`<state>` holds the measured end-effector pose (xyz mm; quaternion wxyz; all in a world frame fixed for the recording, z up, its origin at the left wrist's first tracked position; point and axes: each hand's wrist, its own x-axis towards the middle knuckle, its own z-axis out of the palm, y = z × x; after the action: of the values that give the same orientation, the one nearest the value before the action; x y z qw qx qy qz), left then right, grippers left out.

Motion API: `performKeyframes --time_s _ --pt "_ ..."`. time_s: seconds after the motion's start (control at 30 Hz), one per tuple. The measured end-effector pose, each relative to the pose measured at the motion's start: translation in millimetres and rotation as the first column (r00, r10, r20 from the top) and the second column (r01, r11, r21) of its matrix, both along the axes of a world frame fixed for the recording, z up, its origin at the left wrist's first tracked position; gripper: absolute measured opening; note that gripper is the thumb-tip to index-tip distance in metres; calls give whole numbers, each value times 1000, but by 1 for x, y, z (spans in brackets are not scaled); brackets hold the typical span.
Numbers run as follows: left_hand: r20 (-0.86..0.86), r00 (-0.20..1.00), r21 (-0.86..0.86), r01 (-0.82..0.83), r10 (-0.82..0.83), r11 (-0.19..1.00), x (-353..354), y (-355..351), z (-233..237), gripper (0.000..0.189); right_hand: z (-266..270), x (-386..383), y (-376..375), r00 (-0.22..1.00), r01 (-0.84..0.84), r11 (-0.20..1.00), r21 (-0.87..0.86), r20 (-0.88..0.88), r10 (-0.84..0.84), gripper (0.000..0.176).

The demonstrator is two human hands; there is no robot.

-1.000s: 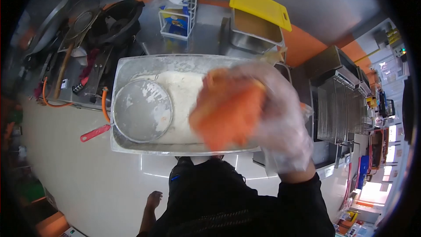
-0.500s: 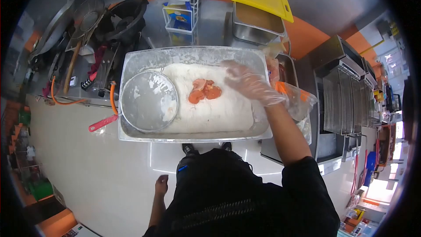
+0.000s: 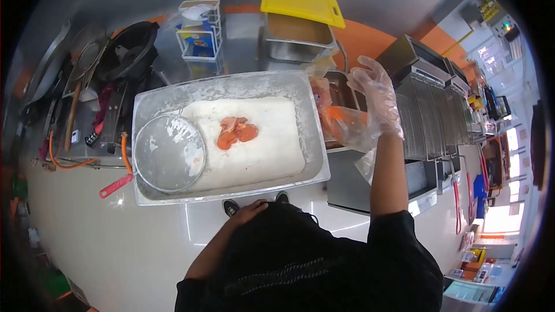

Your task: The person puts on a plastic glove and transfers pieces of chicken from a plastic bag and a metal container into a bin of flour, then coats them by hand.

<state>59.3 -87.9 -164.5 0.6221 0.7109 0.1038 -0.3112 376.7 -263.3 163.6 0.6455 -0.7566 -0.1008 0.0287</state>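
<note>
My right hand (image 3: 378, 95), in a clear plastic glove, is raised over the right side beside a metal pan (image 3: 341, 93) and a plastic bag (image 3: 347, 124). Its fingers are apart and hold nothing. My left hand (image 3: 250, 212), bare, rests against the black clothing at my front, below the tray; what its fingers do is unclear. Pieces of raw meat (image 3: 236, 132) lie on white flour (image 3: 272, 156) in a large metal tray (image 3: 231, 195). At the tray's left sits a round sieve (image 3: 169, 153) with a red handle (image 3: 116, 186).
Behind the tray stand a white wire rack (image 3: 199, 37) and a steel container (image 3: 298, 46) under a yellow board (image 3: 302, 6). A black basin (image 3: 128, 52) is at the back left. Wire fryer baskets (image 3: 425, 115) are on the right.
My right hand has moved from above the flour to the right, past the tray's edge. My left hand has come up to my front. The view has shifted, and the tray appears further left.
</note>
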Motion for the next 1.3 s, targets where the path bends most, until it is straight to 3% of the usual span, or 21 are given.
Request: performKeyframes --time_s 0.27,0.3,0.33,0.37,0.4,0.43,0.57,0.63,0.67,0.73,0.77,0.83,0.87,0.9,0.93,0.97,1.03,1.07,1.13,1.27,1.3 --pt "-85 994 2 76 -76 997 2 -1 -27 65 -44 71 7 988 -154 984 -91 -19 153 37" --pt "-82 994 11 79 -78 997 2 -2 -26 65 -51 81 15 967 -184 899 -398 89 238 35" --pt "-57 998 -1 38 -38 999 1 -3 -24 63 -57 88 23 924 -154 729 -667 164 345 34" --pt "-32 999 -13 -4 3 1000 -1 -2 -21 62 -60 90 31 925 -151 735 -661 169 342 34" --pt "-28 1000 -2 -3 3 1000 -2 1 -18 62 -62 93 40 820 -69 452 -890 208 534 32" --pt "30 1000 73 0 -3 997 -5 6 -14 60 -64 97 45 691 95 129 -987 158 705 31" --pt "247 969 285 -53 -20 957 -58 37 -64 55 -110 140 65 774 31 144 -989 115 623 31" --pt "19 984 249 -178 179 952 -59 39 37 53 -130 158 66 688 91 -51 -995 26 726 30" --pt "-88 955 246 -255 284 935 -57 39 94 52 -116 147 67 681 87 -45 -995 27 731 30" --pt "-82 943 304 -285 323 909 -91 51 90 51 -65 105 63 874 -82 116 -990 -15 485 31" --pt "-73 933 355 -306 352 884 -102 58 95 50 -64 102 61 872 -85 118 -989 -16 489 31" --pt "-140 936 392 -248 324 886 -119 65 116 48 -64 103 46 886 -102 318 -943 59 461 28" --pt "-203 934 421 -188 294 888 -124 65 133 46 -72 115 37 883 -101 315 -944 61 466 28" --pt "-201 933 416 -196 300 888 -126 66 146 46 -88 133 26 638 141 189 -972 235 733 28" --pt "-167 938 422 -210 303 882 -122 68 162 45 -101 146 17 283 401 149 -904 277 918 27" --pt "-132 943 427 -224 306 876 -117 69 177 44 -105 153 7 276 404 148 -903 275 921 27" --pt "-50 951 399 -262 306 879 -100 71 209 41 -108 158 -5 498 -49 397 -917 322 805 25" --pt "28 953 373 -290 302 881 -91 72 226 39 -101 153 -5 493 -48 391 -919 319 810 25" --pt "274 934 491 -341 230 802 -67 67 266 31 -73 137 -5 815 39 321 -946 216 537 24" --pt "594 804 504 -378 5 776 -12 45 368 24 -86 124 -36 746 105 329 -939 293 599 20" --pt "634 770 530 -367 -70 765 -5 38 390 25 -88 123 -42 563 343 37 -938 237 792 20"
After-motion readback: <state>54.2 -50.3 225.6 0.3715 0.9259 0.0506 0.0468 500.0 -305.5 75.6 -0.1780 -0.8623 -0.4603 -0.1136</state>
